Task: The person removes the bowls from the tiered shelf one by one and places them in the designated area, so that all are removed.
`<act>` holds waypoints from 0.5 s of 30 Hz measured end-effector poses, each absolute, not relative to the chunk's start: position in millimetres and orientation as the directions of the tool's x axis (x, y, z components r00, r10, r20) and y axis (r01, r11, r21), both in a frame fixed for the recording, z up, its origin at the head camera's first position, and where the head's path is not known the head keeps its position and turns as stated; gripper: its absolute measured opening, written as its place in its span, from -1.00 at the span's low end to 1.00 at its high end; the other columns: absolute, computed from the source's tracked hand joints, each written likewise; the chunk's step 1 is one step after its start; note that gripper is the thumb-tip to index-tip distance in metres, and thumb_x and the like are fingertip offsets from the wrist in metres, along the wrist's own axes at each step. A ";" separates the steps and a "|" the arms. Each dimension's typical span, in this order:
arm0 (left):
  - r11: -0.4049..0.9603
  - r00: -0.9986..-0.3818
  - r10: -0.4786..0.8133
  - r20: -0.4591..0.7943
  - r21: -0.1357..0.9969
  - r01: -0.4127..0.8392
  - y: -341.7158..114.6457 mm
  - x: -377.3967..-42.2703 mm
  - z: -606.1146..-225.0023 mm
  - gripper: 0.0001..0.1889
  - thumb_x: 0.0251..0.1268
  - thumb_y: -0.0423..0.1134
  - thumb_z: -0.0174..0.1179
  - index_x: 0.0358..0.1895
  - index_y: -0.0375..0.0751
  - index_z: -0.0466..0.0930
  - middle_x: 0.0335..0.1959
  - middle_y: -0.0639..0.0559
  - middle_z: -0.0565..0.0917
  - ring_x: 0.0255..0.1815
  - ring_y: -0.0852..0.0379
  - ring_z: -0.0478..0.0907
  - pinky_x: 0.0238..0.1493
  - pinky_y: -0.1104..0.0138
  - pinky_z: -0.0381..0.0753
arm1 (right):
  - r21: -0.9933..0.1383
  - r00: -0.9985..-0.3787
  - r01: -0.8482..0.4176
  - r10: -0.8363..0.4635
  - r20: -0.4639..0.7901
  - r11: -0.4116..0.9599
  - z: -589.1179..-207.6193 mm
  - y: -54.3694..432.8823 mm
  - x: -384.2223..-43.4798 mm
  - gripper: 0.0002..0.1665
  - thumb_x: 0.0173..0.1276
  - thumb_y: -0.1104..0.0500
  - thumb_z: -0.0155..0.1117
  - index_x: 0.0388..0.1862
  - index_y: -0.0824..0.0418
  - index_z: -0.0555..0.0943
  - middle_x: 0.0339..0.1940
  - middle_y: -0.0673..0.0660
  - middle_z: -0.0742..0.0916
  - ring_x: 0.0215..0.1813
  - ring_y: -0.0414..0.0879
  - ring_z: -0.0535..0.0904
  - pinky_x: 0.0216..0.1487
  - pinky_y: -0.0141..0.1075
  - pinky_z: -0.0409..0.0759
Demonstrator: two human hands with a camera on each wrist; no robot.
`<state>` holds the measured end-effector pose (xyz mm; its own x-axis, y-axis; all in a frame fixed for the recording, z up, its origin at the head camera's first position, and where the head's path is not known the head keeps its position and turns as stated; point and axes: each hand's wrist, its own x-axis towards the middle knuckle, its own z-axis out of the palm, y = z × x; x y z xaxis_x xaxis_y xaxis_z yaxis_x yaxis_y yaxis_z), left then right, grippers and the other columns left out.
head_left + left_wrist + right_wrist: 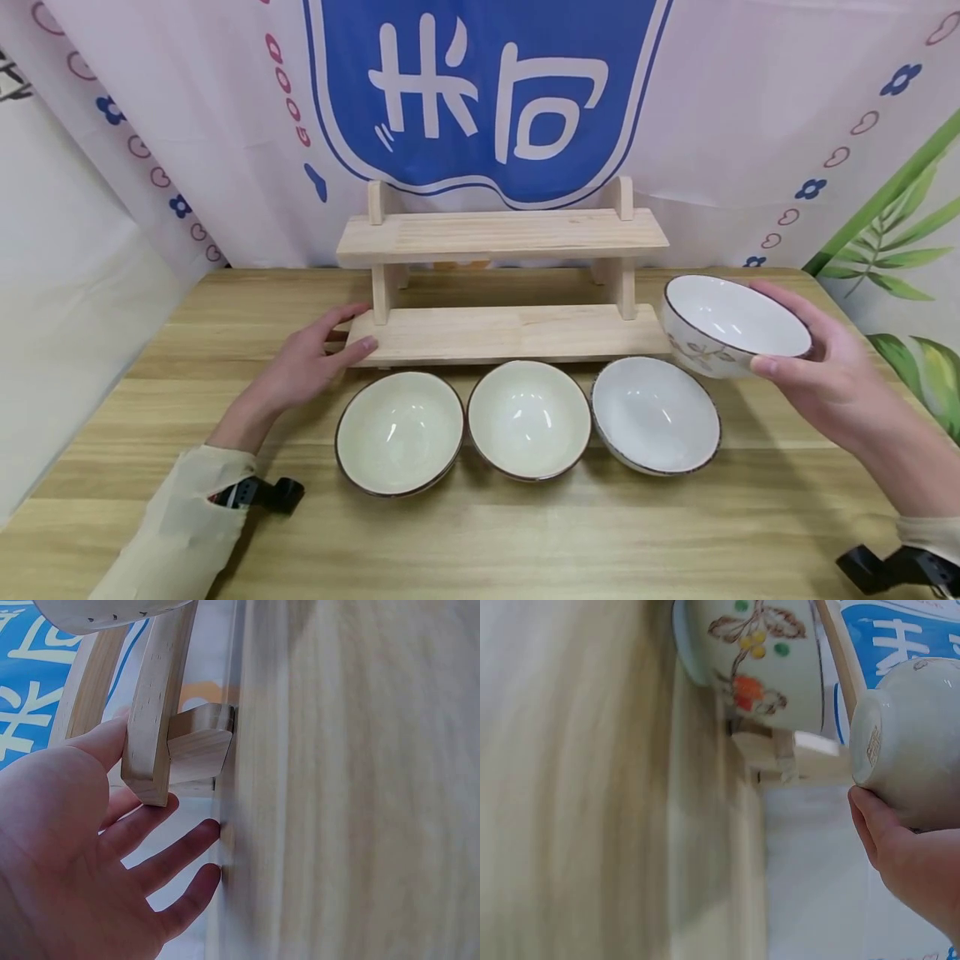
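My right hand grips a white bowl with a brown rim and leaf pattern, thumb at the rim. It is raised and tilted beside the right end of a two-tier wooden rack. In the right wrist view the fingers support this bowl near its foot. My left hand holds the left end of the rack's lower board, the thumb over it. From the left wrist, the board's end sits between thumb and index finger, the other fingers spread.
In front of the rack stand a cream bowl on the left, another cream bowl in the middle and a white bowl on the right, close together. Behind the wooden table hangs a printed curtain.
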<state>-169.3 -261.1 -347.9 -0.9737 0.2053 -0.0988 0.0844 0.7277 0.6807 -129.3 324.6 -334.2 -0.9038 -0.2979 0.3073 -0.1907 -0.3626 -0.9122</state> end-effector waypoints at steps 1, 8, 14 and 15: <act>0.728 -0.974 0.206 -0.098 0.680 0.085 -261.1 -169.6 -347.6 -0.17 0.60 0.27 0.10 0.73 -0.02 0.07 0.64 -0.40 0.27 0.51 -0.48 0.42 0.34 -0.27 0.60 | -0.914 -0.905 -0.191 -0.296 0.305 -0.358 -335.9 327.6 -128.2 -0.08 0.28 0.76 -0.02 0.61 0.31 0.30 0.37 0.21 0.59 0.22 -0.07 0.67 0.19 -0.36 0.73; 0.723 -0.973 0.214 -0.092 0.684 0.095 -260.5 -170.7 -346.3 -0.19 0.61 0.24 0.11 0.72 -0.03 0.08 0.62 -0.41 0.31 0.50 -0.47 0.44 0.34 -0.27 0.60 | -0.939 -0.918 -0.166 -0.301 0.259 -0.303 -347.1 348.8 -120.5 -0.04 0.30 0.77 -0.06 0.64 0.23 0.26 0.40 0.13 0.54 0.22 -0.10 0.66 0.17 -0.40 0.72; 0.723 -0.973 0.214 -0.090 0.685 0.096 -260.6 -170.2 -346.2 -0.19 0.61 0.22 0.12 0.72 -0.04 0.09 0.61 -0.42 0.32 0.50 -0.47 0.44 0.33 -0.27 0.60 | -0.951 -0.928 -0.157 -0.291 0.234 -0.265 -359.2 364.6 -114.0 -0.03 0.29 0.79 -0.05 0.62 0.21 0.28 0.38 0.10 0.56 0.20 -0.12 0.67 0.15 -0.41 0.72; 0.721 -0.973 0.214 -0.091 0.687 0.095 -260.3 -170.0 -346.1 -0.19 0.61 0.22 0.12 0.72 -0.04 0.08 0.61 -0.42 0.31 0.50 -0.47 0.44 0.33 -0.27 0.60 | -0.954 -0.930 -0.155 -0.289 0.228 -0.256 -360.9 366.4 -112.9 -0.03 0.29 0.79 -0.05 0.62 0.20 0.29 0.37 0.10 0.56 0.20 -0.13 0.67 0.15 -0.42 0.72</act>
<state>-170.0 -260.3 -346.1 -0.9726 0.2140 -0.0906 0.0946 0.7208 0.6867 -112.9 366.4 -360.9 -0.9296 -0.2893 0.2282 -0.1546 -0.2559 -0.9543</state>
